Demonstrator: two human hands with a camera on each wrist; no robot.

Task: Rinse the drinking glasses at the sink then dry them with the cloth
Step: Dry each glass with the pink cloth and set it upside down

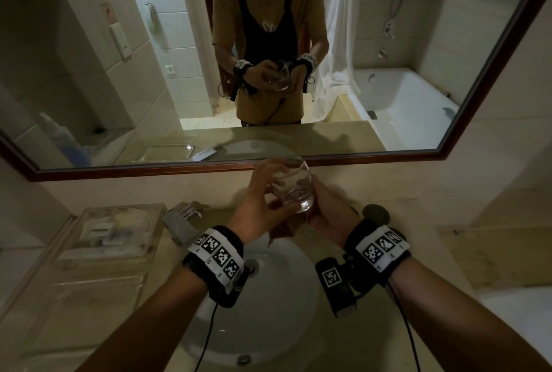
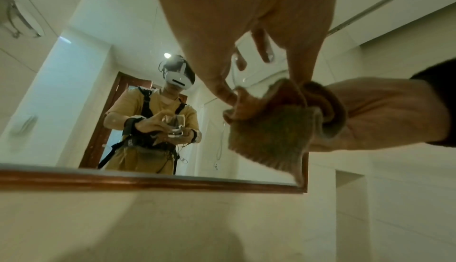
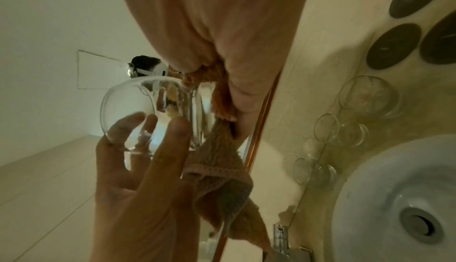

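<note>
Above the sink I hold a round clear drinking glass (image 1: 294, 185), tilted. My left hand (image 1: 257, 201) grips its side, fingers and thumb curled round the bowl (image 2: 251, 67). My right hand (image 1: 328, 213) grips a brownish knitted cloth (image 2: 271, 129) bunched against the glass's base; part of the cloth (image 3: 222, 178) hangs down below the hands. In the right wrist view the glass (image 3: 148, 114) shows through with the left hand's fingers (image 3: 172, 139) on it.
The white sink basin (image 1: 268, 327) lies under my hands, with the faucet (image 1: 182, 222) at its left. Other clear glasses (image 3: 370, 94) stand on the counter right of the basin, beside dark round coasters (image 3: 392, 46). A clear tray (image 1: 113, 234) sits on the left. The mirror (image 1: 89, 73) is close ahead.
</note>
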